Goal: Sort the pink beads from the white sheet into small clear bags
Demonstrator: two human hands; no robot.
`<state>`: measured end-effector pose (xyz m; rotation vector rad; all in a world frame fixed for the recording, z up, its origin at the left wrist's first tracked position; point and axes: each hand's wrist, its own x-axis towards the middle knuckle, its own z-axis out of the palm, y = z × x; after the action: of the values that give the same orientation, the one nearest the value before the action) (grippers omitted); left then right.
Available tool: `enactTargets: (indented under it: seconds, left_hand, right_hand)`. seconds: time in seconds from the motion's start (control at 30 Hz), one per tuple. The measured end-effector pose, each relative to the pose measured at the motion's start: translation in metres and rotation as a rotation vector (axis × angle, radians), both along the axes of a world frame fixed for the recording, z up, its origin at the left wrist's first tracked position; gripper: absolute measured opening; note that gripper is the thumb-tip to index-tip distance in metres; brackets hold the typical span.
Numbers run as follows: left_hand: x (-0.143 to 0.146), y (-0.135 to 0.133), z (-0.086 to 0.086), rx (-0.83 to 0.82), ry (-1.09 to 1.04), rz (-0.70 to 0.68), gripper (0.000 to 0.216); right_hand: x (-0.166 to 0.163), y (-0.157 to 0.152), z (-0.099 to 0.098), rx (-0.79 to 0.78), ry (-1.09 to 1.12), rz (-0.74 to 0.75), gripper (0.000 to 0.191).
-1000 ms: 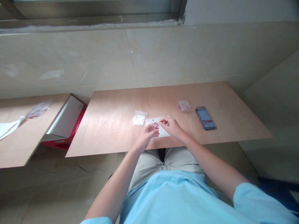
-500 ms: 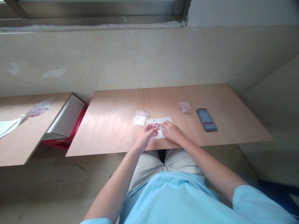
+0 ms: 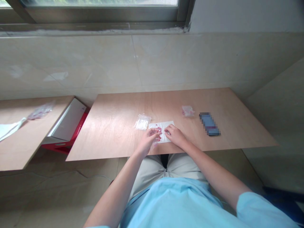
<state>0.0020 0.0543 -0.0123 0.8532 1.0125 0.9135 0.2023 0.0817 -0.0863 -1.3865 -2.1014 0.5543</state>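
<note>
A white sheet of paper (image 3: 169,139) lies near the table's front edge, with small pink-red beads (image 3: 159,129) clustered on it. My left hand (image 3: 150,139) is at the sheet's left side, its fingers closed on what looks like a small clear plastic bag (image 3: 155,144), mostly hidden by the hand. My right hand (image 3: 175,134) rests on the sheet's right side, just apart from the beads. Its fingers are curled together, and anything between them is too small to make out.
Flat clear plastic bags (image 3: 142,122) lie left of the sheet. A small bag with pink pieces (image 3: 188,110) and a blurred-out phone-like object (image 3: 210,124) lie to the right. Across a gap on the left, another table (image 3: 14,148) holds more bags (image 3: 41,110) and white paper (image 3: 10,128).
My right hand has drawn back slightly to the right from the beads, its fingers more curled. My left hand stays about where it was. The camera view has tilted up slightly.
</note>
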Motion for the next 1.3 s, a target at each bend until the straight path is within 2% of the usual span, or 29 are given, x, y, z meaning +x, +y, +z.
enactTargets:
  seconds: [0.17,0.33,0.77,0.87,1.03,1.13,1.2,1.3]
  left_hand:
    - [-0.002,-0.001,-0.005,0.053,0.041,-0.043,0.033]
    - [-0.002,-0.006,-0.007,0.093,0.069,-0.109,0.031]
    - [-0.004,-0.007,-0.012,0.124,0.088,-0.103,0.031]
    - [-0.004,-0.007,-0.013,0.155,0.092,-0.110,0.030]
    - [-0.001,-0.008,-0.021,0.216,0.138,-0.104,0.028]
    - [0.002,-0.007,-0.025,0.252,0.112,-0.097,0.031]
    - [0.003,-0.007,-0.026,0.259,0.077,-0.096,0.033]
    - [0.002,-0.007,-0.025,0.236,0.064,-0.105,0.031]
  right_hand:
    - [0.003,0.005,-0.002,-0.003,0.034,-0.030,0.012]
    - [0.009,0.010,0.005,-0.018,0.096,-0.063,0.012]
    - [0.010,0.009,0.009,-0.031,0.057,-0.024,0.010]
    - [0.007,0.008,0.020,-0.068,0.205,-0.063,0.007]
    - [-0.003,0.002,0.057,-0.215,0.580,-0.177,0.030]
    - [-0.010,-0.007,0.079,-0.252,0.564,-0.035,0.029]
    - [-0.013,-0.012,0.085,-0.283,0.500,0.068,0.026]
    - [-0.012,-0.012,0.080,-0.311,0.507,0.006,0.025]
